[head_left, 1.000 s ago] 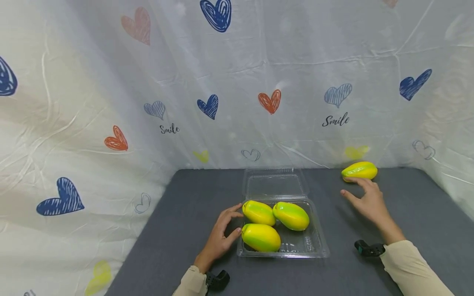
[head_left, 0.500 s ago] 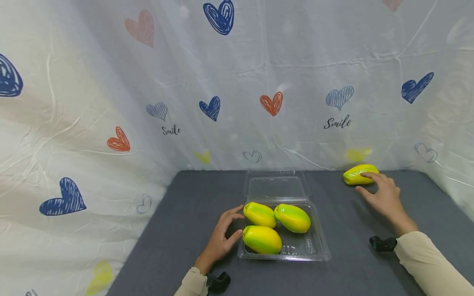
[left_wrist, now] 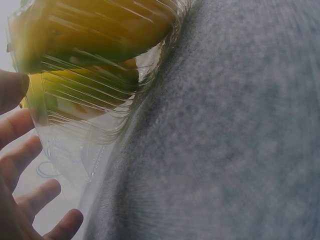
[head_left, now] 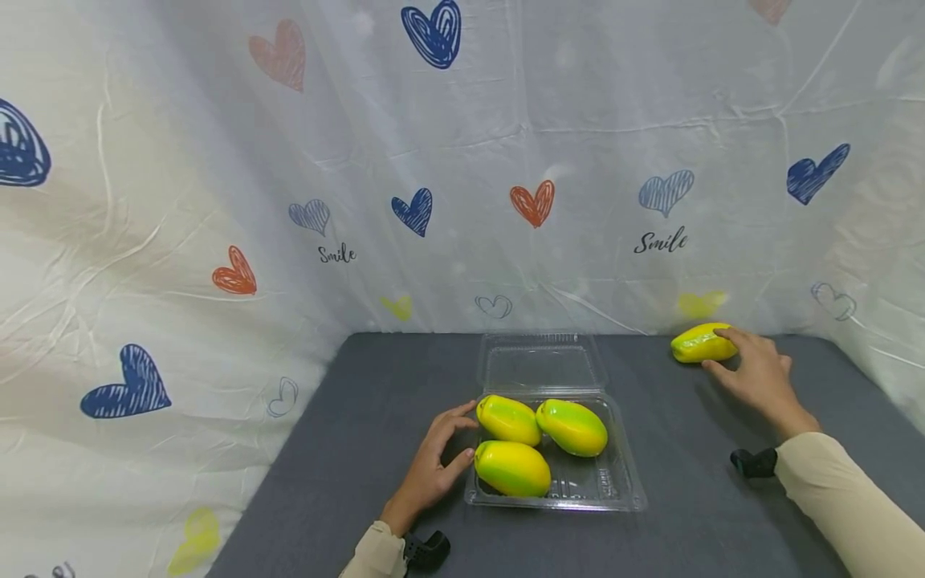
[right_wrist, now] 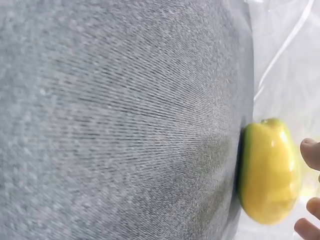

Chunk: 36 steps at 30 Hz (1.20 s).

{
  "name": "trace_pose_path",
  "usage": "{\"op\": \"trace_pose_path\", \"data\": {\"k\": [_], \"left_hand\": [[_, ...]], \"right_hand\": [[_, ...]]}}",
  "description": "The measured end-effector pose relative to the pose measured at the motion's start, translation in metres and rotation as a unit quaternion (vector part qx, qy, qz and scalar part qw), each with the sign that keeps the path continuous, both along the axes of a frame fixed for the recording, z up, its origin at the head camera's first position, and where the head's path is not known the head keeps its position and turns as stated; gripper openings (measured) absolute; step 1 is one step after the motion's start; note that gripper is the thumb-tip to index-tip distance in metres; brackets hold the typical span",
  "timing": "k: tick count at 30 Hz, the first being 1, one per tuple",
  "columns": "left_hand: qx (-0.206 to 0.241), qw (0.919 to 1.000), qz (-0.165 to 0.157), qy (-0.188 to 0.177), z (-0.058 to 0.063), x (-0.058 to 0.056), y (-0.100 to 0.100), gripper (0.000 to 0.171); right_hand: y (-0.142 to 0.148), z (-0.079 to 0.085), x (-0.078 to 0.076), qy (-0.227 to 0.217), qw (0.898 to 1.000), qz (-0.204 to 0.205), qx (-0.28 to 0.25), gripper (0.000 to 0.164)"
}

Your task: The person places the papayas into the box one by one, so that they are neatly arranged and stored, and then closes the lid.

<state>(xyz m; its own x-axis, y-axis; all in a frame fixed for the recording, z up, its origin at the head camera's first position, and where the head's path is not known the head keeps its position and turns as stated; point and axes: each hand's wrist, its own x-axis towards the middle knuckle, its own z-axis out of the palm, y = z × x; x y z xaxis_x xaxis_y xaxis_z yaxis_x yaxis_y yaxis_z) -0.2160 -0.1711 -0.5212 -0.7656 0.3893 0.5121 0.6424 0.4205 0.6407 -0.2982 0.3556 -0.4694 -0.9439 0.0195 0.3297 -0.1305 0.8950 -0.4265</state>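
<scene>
In the head view, a clear plastic clamshell box (head_left: 627,482) lies with its lid flipped back. Three yellow-green papayas, one at the front left (head_left: 512,469), sit in its base, mostly toward the left and back. My left hand (head_left: 433,466) is at the box's left side, fingers spread and fingertips right at the wall; the left wrist view shows the papayas through the ribbed plastic (left_wrist: 90,100). A fourth papaya (head_left: 699,343) lies at the table's far right. My right hand (head_left: 759,381) reaches over it, thumb in front and fingers loosely bent, close to its skin in the right wrist view.
The dark grey cloth-covered table (head_left: 405,369) ends at a white curtain (head_left: 462,144) printed with hearts, just behind the fourth papaya. The open lid (head_left: 538,361) stretches back toward the table's far edge. Black bands sit on both wrists.
My right hand has moved to the right and come over the fourth papaya's right end. My left hand stays beside the box, and the fruit inside has not moved.
</scene>
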Motion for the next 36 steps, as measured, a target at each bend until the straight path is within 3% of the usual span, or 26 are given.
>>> {"op": "trace_pose_path", "data": {"k": [19,32,36], "left_hand": [[0.002,1.0000,-0.006,0.003,-0.004,-0.001,-0.001,0.035],[-0.001,1.0000,-0.004,-0.001,-0.003,-0.001,-0.001,0.032],[0.000,1.0000,-0.003,-0.002,-0.002,-0.001,-0.001,0.032]], "right_hand": [[0.014,0.014,-0.026,-0.089,0.994,0.048,0.028,0.079],[0.016,0.010,-0.018,-0.051,0.998,0.016,0.039,0.058],[0.022,0.006,-0.018,-0.045,0.998,0.023,0.031,0.058]]}}
